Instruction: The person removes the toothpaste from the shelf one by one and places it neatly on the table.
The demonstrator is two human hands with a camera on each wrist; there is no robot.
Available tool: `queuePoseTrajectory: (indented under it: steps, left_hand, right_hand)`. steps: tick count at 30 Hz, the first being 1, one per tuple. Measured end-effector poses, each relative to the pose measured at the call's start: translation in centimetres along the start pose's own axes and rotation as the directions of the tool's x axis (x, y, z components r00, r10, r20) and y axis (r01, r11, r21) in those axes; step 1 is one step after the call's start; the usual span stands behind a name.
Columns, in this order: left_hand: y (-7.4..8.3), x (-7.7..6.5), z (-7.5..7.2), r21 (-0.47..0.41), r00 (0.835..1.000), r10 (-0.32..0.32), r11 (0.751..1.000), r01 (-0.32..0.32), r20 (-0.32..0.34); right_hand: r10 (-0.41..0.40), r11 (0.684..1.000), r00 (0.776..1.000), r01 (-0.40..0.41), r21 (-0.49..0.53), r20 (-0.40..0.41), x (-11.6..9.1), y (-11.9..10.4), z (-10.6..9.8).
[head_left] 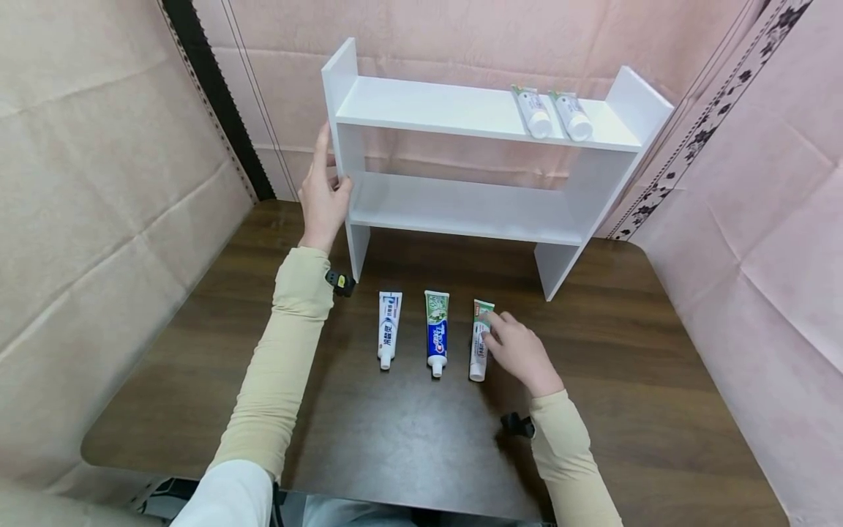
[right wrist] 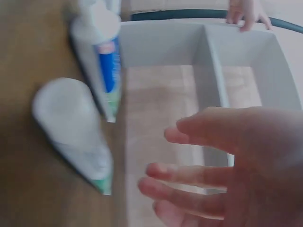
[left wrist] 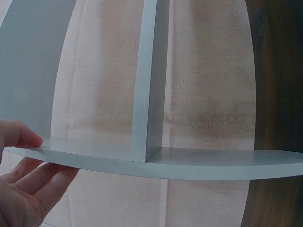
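My left hand point(head_left: 324, 196) holds the left side panel of a white two-tier shelf point(head_left: 461, 190). In the left wrist view the thumb lies on the panel's inner face point(left wrist: 94, 147) and the fingers are behind it. Three toothpaste tubes lie in a row in front of the shelf, caps toward me: a white-and-blue tube point(head_left: 389, 328), a green-and-blue tube point(head_left: 437, 329) and a white tube with a green end point(head_left: 479, 351). Over this last tube reaches my right hand point(head_left: 520, 351), its fingers spread and relaxed. The right wrist view shows a gap between the fingers and the white tube point(right wrist: 71, 123).
Two more white tubes, one point(head_left: 533, 113) beside the other point(head_left: 571, 117), lie on the right part of the upper board. The lower board point(head_left: 461, 207) spans between the side panels. Pale patterned cloth point(head_left: 118, 183) surrounds the brown wooden table point(head_left: 395, 439) at the back and sides.
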State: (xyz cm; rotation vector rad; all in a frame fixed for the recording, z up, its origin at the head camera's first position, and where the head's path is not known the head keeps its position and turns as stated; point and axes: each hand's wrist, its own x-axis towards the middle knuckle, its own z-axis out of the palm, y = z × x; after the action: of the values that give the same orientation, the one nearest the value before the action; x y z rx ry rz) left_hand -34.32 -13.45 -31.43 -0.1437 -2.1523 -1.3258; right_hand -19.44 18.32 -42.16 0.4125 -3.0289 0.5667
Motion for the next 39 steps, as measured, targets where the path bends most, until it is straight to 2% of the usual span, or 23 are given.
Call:
queuePoseTrajectory:
  steps: [7,11,13,16,19,22,23,25,30,33,36,39]
  left_hand:
    - [-0.1,0.0,0.0,0.002,1.000,0.006,1.000,-0.006,-0.004]
    - [0.0,0.0,-0.1,0.008,1.000,0.006,1.000,-0.006,-0.004]
    - [0.1,0.0,-0.2,0.012,1.000,0.003,1.000,-0.003,-0.005]
    - [0.1,-0.1,-0.2,0.017,1.000,-0.001,1.000,0.001,-0.006]
    - [0.2,-0.1,-0.2,0.020,1.000,-0.002,1.000,0.002,-0.005]
    - [0.1,-0.1,-0.2,0.021,1.000,0.001,1.000,-0.001,-0.002]
    - [0.1,-0.1,-0.2,0.021,1.000,0.000,1.000,0.000,-0.001]
    - [0.1,-0.1,-0.1,0.021,1.000,0.001,1.000,-0.001,0.000]
    - [0.0,-0.2,-0.3,0.021,1.000,-0.006,1.000,0.006,0.002]
    - [-0.1,-0.2,-0.3,0.019,1.000,-0.010,1.000,0.010,0.004]
    - [-0.1,-0.2,-0.2,0.013,1.000,-0.004,1.000,0.004,0.003]
    - [-0.1,-0.1,-0.2,0.014,1.000,0.004,1.000,-0.004,0.002]
  right_hand:
    - [-0.030,0.997,0.986,0.040,0.061,-0.161,1.3,-1.1,-5.2]
    - [-0.032,0.993,0.957,0.062,0.098,-0.287,2.4,-2.0,-8.5]
    - [-0.047,0.991,0.927,0.089,0.099,-0.371,3.0,-2.4,-10.1]
    - [-0.075,0.986,0.862,0.138,0.090,-0.502,4.0,-3.2,-12.3]
    - [-0.100,0.982,0.795,0.177,0.071,-0.598,5.1,-3.9,-14.4]
    - [-0.108,0.984,0.762,0.175,0.043,-0.638,6.1,-4.6,-16.3]
    - [-0.102,0.986,0.761,0.164,0.039,-0.640,6.4,-4.8,-16.8]
    - [-0.076,0.992,0.774,0.124,0.033,-0.628,7.1,-5.2,-17.7]
    - [0.020,0.999,0.846,0.008,0.050,-0.533,8.8,-5.9,-18.9]
    - [0.065,0.997,0.875,-0.035,0.071,-0.481,9.6,-6.0,-18.9]
    - [0.092,0.995,0.884,-0.063,0.079,-0.459,10.2,-5.9,-18.8]
    - [0.105,0.994,0.879,-0.075,0.082,-0.465,10.5,-6.0,-18.7]
